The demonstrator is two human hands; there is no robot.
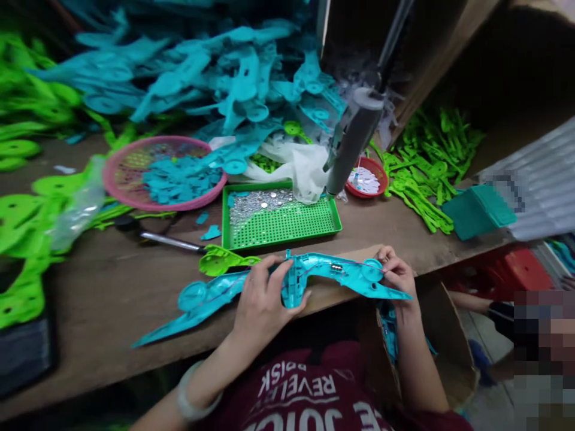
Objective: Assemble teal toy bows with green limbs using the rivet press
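Note:
A long blue bow-shaped plastic part lies along the table's front edge, with a thin reddish string running along it and small metal pieces in its right arm. Wrapped round its middle block is my left hand. My right hand pinches at the round wheel near the right end, its fingertips closed, perhaps on the string. Left of my left hand, the bow's other arm tapers to a point on the table, with a second wheel on it.
Behind the bow stand a green tray of small metal pieces, a pink basket of blue parts and a red basket of white pieces. A grey power screwdriver hangs above. Green and blue parts are heaped behind. A person's arm shows at right.

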